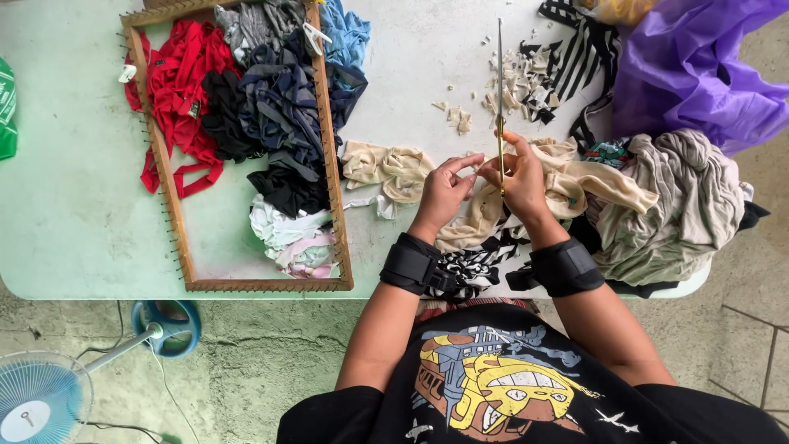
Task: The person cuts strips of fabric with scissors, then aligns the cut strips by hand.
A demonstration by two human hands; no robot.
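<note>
The scissors (499, 90) lie with their long axis running near to far, blades closed and pointing far; their handles are hidden inside the right hand (519, 177), whose grip is closed around them. The left hand (444, 191) pinches a beige fabric strip (485, 210), mostly covered, above the pale surface (74, 205).

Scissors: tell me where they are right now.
In the head view, the scissors are in the right hand, blades pointing away over the table, beside the fabric scraps.
</note>
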